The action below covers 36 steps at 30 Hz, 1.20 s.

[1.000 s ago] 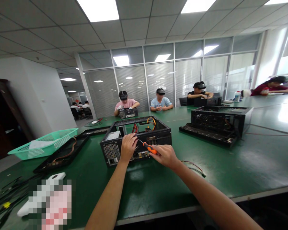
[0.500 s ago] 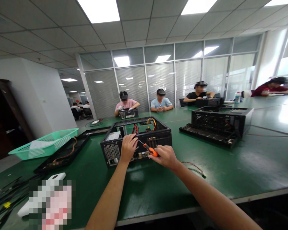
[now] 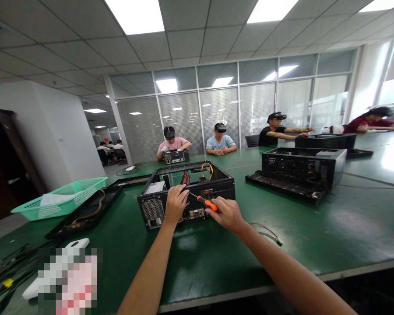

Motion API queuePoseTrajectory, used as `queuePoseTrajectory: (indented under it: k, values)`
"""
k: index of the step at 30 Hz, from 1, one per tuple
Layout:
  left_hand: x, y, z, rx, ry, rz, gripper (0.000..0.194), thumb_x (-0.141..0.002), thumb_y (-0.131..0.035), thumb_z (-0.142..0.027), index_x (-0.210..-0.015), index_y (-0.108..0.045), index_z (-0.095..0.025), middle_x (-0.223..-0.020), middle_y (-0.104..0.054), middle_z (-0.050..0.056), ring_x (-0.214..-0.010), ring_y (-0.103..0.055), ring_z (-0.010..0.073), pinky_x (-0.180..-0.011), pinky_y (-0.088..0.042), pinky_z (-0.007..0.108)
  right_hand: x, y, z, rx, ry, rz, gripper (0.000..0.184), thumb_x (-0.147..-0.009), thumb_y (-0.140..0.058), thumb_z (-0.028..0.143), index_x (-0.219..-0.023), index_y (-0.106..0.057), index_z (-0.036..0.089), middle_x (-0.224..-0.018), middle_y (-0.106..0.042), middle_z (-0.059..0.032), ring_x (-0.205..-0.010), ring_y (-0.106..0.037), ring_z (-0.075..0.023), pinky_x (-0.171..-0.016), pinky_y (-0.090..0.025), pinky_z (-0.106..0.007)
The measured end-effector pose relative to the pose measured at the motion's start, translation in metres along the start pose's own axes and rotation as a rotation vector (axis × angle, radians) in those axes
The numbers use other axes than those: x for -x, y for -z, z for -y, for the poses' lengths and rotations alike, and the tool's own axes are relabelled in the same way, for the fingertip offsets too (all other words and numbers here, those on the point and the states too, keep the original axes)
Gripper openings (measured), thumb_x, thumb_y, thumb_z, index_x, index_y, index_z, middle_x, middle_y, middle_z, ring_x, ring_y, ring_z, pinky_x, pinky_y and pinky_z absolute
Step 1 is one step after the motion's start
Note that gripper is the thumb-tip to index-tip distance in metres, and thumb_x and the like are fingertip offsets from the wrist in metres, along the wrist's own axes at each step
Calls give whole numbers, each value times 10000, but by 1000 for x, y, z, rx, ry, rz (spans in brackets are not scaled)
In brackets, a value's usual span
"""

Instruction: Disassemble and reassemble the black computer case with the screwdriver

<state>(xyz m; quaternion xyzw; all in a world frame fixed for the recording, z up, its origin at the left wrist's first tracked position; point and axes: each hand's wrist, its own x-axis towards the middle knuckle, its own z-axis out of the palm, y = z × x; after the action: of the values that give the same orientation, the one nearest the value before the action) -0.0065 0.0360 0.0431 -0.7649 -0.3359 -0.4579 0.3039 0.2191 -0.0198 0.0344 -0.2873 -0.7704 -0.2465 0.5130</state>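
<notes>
My right hand (image 3: 229, 214) is wrapped around the orange-and-black handle of a screwdriver (image 3: 208, 202). Its thin shaft points left and up, toward the fingertips of my left hand (image 3: 176, 204). Those fingers are pinched together at the shaft's tip, above the rear edge of a black computer case (image 3: 221, 191); what sits between them is too small to make out. The case lies on its side with its top open. Red wires (image 3: 184, 177) and yellow-orange cables (image 3: 207, 166) show inside, beside a silver power supply (image 3: 155, 187).
A green table (image 3: 315, 236) carries a second open case (image 3: 302, 164) at right. To the left are a mint basket (image 3: 57, 199), a black side panel (image 3: 85, 209), black cables (image 3: 9, 267) and a white object (image 3: 77, 245). A loose wire (image 3: 265, 229) lies near my right forearm. Co-workers sit across the table.
My right hand and the screwdriver have shifted slightly right. My left hand stays in place. Across the table, the co-worker in black has reached out, and the case there now sits further right.
</notes>
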Motion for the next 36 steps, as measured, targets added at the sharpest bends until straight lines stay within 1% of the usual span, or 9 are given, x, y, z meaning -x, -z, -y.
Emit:
queuePoseTrajectory:
  k: [2,3,5,7,10,19,26,29,36]
  values:
    - [0,0,0,-5,5,2,176,-879,-459,-194,-996,-590,-207,-1133,-587,94,-1092,-520,232,-930,-397,463,-1,0,0,-8,-8,-4,296,-862,-505,404,-977,-585,143,-757,-618,-53,-641,-575,-123,-548,-364,-227]
    - [0,0,0,-9,5,4,176,-879,-458,-191,-996,-589,-206,-1134,-587,94,-1094,-519,230,-932,-397,459,-1,0,0,-6,-5,-1,289,-863,-503,398,-969,-585,143,-754,-617,-50,-639,-572,-122,-550,-362,-228]
    - [1,0,0,-20,0,10,177,-880,-455,-189,-997,-588,-204,-1136,-586,97,-1099,-516,227,-934,-397,454,-1,1,0,15,8,15,280,-848,-511,419,-836,-592,151,-672,-584,-26,-577,-534,-109,-532,-337,-231]
    - [1,1,0,-31,-13,15,181,-884,-445,-190,-997,-586,-202,-1133,-588,102,-1093,-520,226,-928,-399,452,0,1,1,43,21,30,324,-833,-514,449,-682,-556,165,-583,-525,2,-508,-472,-91,-507,-296,-235]
    - [-1,4,-2,-62,-31,28,187,-893,-424,-196,-996,-580,-197,-1117,-593,109,-1064,-535,227,-914,-399,447,0,2,1,59,17,29,359,-829,-507,463,-622,-525,170,-557,-498,12,-484,-438,-81,-495,-260,-237]
    - [-16,8,-8,-241,-68,125,147,-887,-428,-203,-950,-559,-179,-1098,-577,122,-1030,-516,253,-836,-382,398,-4,7,-2,36,-28,-10,304,-828,-529,449,-729,-576,166,-600,-558,-3,-529,-508,-100,-521,-307,-240]
    - [-22,9,-1,-236,-111,202,123,-889,-425,-200,-898,-543,-169,-1040,-573,108,-978,-522,229,-790,-400,355,-4,7,-4,19,-32,-11,293,-840,-522,431,-859,-587,145,-660,-592,-21,-557,-547,-116,-533,-342,-241]
    - [-23,13,0,-197,-118,238,108,-885,-442,-208,-869,-543,-174,-1020,-571,96,-970,-521,221,-812,-405,359,-3,7,-5,9,-29,-17,292,-847,-512,419,-900,-581,141,-677,-601,-28,-566,-555,-120,-536,-354,-241]
    - [-21,16,0,-132,-53,223,125,-886,-437,-193,-870,-559,-171,-1012,-562,87,-985,-508,207,-859,-407,363,-2,9,-6,-54,-32,-61,255,-849,-481,380,-912,-547,142,-684,-592,-24,-560,-548,-113,-535,-364,-237]
